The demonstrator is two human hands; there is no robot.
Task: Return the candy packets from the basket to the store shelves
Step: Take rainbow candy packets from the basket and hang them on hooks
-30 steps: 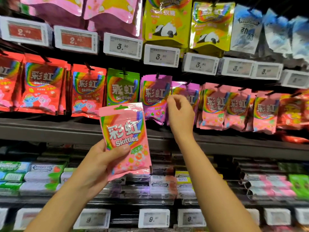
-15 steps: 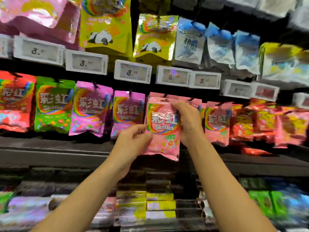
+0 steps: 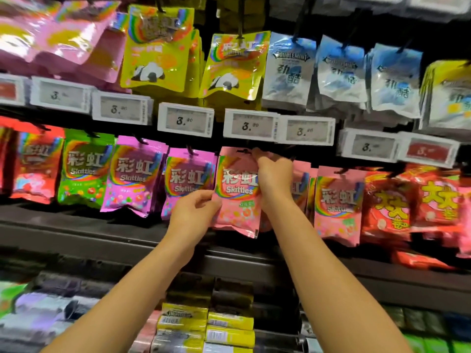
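A pink Skittles packet (image 3: 235,197) hangs against the middle row of the shelf, its top edge right at a black peg. My left hand (image 3: 193,212) pinches the packet's lower left edge. Fingers of my right hand (image 3: 274,179) curl round its upper right corner near the peg. More pink Skittles packets (image 3: 336,205) hang just to the right, partly behind my right hand. The basket is out of view.
Purple (image 3: 188,179), green (image 3: 81,169) and red Skittles packets hang to the left, red packets (image 3: 397,205) to the right. White price tags (image 3: 251,127) line the rail above. Yellow panda packets (image 3: 229,67) and blue-white packets hang higher. Gum boxes (image 3: 206,324) fill the lower shelf.
The pink packet has gone from my left hand in front of the shelf up and right to the peg row. My right hand came onto its top corner. The view shifted right.
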